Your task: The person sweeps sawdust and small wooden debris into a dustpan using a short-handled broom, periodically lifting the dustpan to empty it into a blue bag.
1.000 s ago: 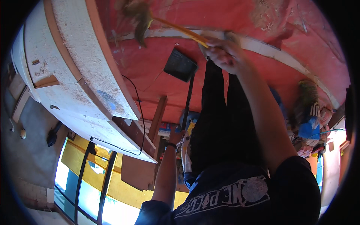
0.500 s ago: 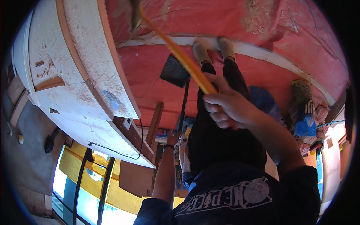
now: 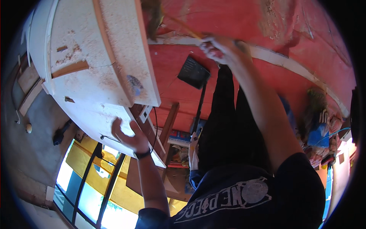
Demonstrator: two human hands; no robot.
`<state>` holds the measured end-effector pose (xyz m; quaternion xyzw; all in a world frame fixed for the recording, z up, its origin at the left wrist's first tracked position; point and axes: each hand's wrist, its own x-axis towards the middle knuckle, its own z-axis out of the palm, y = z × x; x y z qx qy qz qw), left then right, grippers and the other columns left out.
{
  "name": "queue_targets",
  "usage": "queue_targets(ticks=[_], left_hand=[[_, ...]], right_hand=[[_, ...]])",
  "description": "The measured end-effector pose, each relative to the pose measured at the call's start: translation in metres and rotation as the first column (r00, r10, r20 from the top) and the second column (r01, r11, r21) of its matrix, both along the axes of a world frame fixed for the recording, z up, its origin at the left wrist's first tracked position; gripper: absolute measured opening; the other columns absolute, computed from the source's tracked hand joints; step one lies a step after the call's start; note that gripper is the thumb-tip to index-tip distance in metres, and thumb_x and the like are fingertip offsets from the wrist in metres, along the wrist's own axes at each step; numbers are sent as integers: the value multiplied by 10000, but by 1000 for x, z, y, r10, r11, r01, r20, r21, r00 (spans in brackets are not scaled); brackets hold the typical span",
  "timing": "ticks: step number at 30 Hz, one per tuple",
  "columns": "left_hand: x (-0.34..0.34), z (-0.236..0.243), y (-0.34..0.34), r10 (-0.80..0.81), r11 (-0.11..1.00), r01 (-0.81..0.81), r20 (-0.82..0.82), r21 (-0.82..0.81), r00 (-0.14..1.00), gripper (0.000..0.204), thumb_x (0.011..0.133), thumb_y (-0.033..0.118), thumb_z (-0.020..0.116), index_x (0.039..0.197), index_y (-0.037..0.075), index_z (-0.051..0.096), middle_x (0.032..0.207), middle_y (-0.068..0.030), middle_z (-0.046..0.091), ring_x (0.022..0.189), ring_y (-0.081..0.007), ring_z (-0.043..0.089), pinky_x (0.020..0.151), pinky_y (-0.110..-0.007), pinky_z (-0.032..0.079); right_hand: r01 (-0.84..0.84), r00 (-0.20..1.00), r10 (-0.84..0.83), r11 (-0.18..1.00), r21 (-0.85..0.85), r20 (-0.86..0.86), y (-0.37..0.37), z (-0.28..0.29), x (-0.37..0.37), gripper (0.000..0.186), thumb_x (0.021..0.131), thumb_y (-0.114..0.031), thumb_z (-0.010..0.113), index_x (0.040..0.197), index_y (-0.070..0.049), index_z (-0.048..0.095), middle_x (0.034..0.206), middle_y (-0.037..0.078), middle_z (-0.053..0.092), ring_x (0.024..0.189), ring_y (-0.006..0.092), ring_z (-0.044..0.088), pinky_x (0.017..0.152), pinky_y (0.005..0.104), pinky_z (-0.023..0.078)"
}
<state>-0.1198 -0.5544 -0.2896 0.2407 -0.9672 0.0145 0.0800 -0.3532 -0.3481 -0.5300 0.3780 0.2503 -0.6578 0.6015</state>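
Note:
My right hand (image 3: pixel 219 50) is closed round the yellow stick of a broom (image 3: pixel 183 26), stretched out over the red floor. The broom's brownish head (image 3: pixel 152 17) is smeared by motion beside the far corner of the white workbench. My left hand (image 3: pixel 129 135) is empty with its fingers apart, over or at the near part of the white workbench top (image 3: pixel 91 99); I cannot tell whether it touches. A black dustpan (image 3: pixel 194 72) with a long dark handle stands on the floor between the workbench and my legs, apart from both hands.
Dust and wood scraps (image 3: pixel 70 68) lie on the workbench. A black cable (image 3: pixel 155 129) hangs by its socket. A brown wooden leg (image 3: pixel 169 122) stands beneath. Bags and bundles (image 3: pixel 320 126) are piled at the right. A pale strip (image 3: pixel 282 57) crosses the red floor covering.
My left hand has risen from beside the dustpan's handle to the workbench, and its fingers have spread. My right hand has moved farther out with the broom.

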Motion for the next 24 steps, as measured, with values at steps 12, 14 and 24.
queue_targets(ticks=[12,14,24], left_hand=[[-18,-64,-60,31,996,-43,-152,-72,988,592,957,476,229,1197,-27,430,1163,-210,428,1066,-333,429,887,-464,370],[-17,-69,-68,95,993,-105,-168,-53,981,620,951,493,239,1215,-38,421,1197,-236,409,1103,-375,410,925,-499,339],[-43,-77,-61,182,983,-183,-51,-15,982,731,927,555,129,1278,-52,333,1255,-263,352,1165,-410,356,972,-511,311]], right_hand=[[-198,968,212,974,114,-134,62,182,18,533,878,-88,469,1310,-264,211,714,23,393,464,69,359,381,234,339],[-218,973,217,976,-8,-77,45,175,30,552,871,-68,471,1323,-221,194,707,33,411,445,82,377,368,233,342],[407,875,-366,911,-70,317,-109,-26,-6,137,847,-11,478,758,-45,380,640,37,425,450,68,384,348,156,302]])
